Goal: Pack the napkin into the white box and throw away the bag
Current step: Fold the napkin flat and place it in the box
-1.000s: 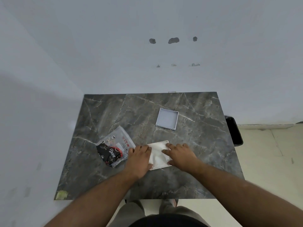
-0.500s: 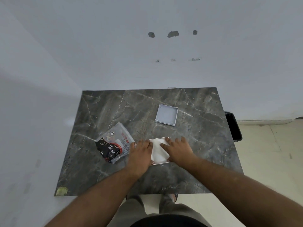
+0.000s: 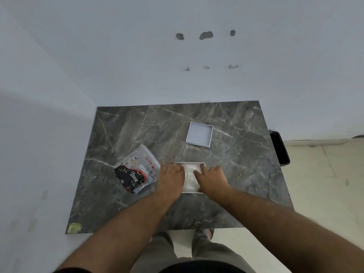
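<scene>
Napkin point(image 3: 189, 179): white, lying inside the white box point(image 3: 190, 164), which sits on the table point(image 3: 236, 174) near the front edge, roughly at centre. Only a strip of napkin shows between the two hands; the box rim is visible at the far side and along the near edge.

Left hand point(image 3: 171, 179): palm down, fingers extended and close together, resting flat over the left part of the box and napkin. It presses down and grips nothing.

Right hand point(image 3: 211, 179): palm down, fingers extended and slightly spread, resting flat over the right part of the box and napkin. It also grips nothing. The two hands lie just beside each other without touching.

Bag point(image 3: 136, 171): clear plastic with black and red print, lying flat on the table just left of the left hand. Whether the hand touches it cannot be determined.

Lid point(image 3: 199, 134): white, square, shallow, lying open side up on the table beyond the box, well apart from both hands.

Bin point(image 3: 279, 148): black, standing on the floor against the right edge of the table.
</scene>
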